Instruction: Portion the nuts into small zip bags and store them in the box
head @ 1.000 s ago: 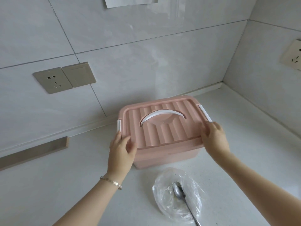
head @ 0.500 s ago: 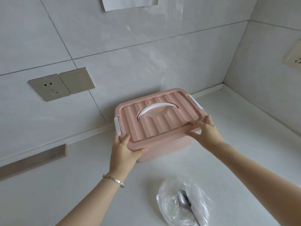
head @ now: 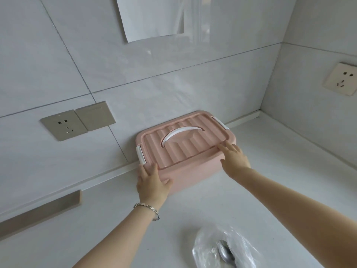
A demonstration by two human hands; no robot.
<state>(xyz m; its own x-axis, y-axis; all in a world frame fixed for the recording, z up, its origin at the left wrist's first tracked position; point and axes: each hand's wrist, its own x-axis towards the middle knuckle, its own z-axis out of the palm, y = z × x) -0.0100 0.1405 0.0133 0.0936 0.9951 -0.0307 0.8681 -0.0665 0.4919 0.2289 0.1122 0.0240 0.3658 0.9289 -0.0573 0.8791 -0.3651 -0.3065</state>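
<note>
The pale sheet [head: 150, 16] stuck high on the back wall showed no writing that could be read.

The pink box [head: 193, 171] stood on the white bench [head: 280, 180], its far side just beside the low upstand at the foot of the back wall. Its ribbed lid [head: 185, 151] was on, so whatever lay inside was hidden. A white handle [head: 181, 133] lay flat in the lid's hollow, and 2 white latches sat at the ends, 1 on the left [head: 140, 154] and 1 on the right [head: 219, 122].

The left hand [head: 152, 182] rested on the near left corner of the box, fingers apart and fairly straight over the lid's edge, thumb spread along the front wall. A beaded bracelet [head: 147, 208] circled that wrist. The right hand [head: 234, 159] reached to the near right edge of the lid, fingers straight and slightly apart, the tips touching the rim; it gripped nothing.

Nearer the person, well apart from the box, a crumpled clear bag [head: 208, 246] lay on the bench with a metal spoon [head: 225, 253]; whether the spoon lay on it or inside it could not be told.

The walls were large grey tiles meeting in a corner at the right. A bronze socket [head: 64, 124] and a plain plate [head: 95, 116] sat side by side on the back wall, and a cream socket [head: 341, 79] on the right wall. A brown strip [head: 38, 215] ran along the wall at lower left.
</note>
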